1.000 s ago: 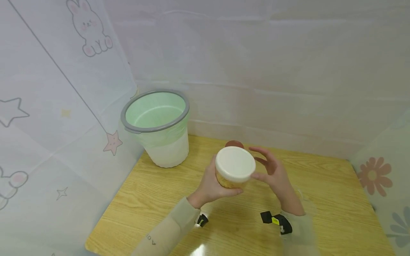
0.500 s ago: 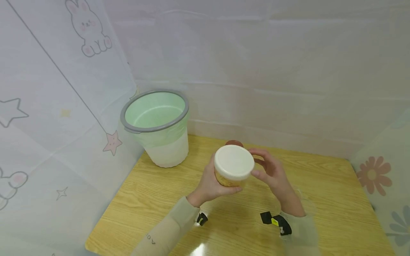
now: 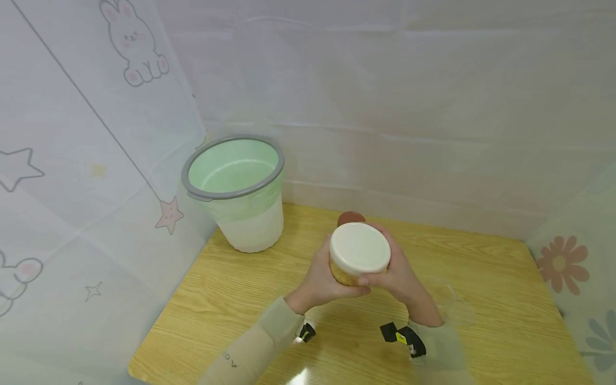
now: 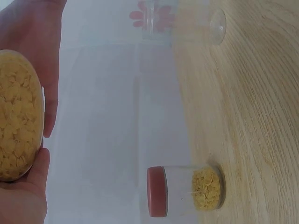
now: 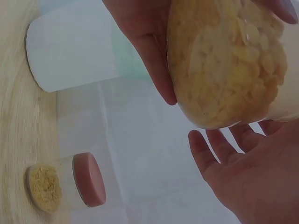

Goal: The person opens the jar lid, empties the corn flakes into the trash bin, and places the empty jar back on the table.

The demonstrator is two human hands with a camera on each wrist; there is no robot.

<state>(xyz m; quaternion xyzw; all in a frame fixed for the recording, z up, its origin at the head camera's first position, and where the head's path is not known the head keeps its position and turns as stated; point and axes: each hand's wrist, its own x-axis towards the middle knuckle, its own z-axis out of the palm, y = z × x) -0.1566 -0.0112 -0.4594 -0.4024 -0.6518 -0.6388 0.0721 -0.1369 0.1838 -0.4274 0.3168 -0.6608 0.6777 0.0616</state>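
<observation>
A clear jar with a white lid (image 3: 360, 248) is held up over the table between two hands. Yellow flakes (image 5: 224, 60) show through its wall. My left hand (image 3: 320, 278) grips the jar from the left and below. On the other side my right hand (image 3: 397, 272) clasps it near the lid, thumb in front and fingers partly hidden behind. In the left wrist view the jar's flake-filled base (image 4: 18, 116) sits between both hands. Behind the held jar stands a smaller clear jar with a reddish-brown lid (image 4: 157, 191), part filled with similar flakes (image 4: 206, 189).
A green and white bucket (image 3: 255, 227) with a grey rim stands at the table's back left. A clear, faintly visible container (image 4: 191, 23) is to the right. Patterned white cloth (image 3: 385, 107) hangs behind the wooden table (image 3: 231, 289).
My right hand has closed in from the jar's right side and now clasps it, with the thumb at the front. The held jar has shifted slightly right.
</observation>
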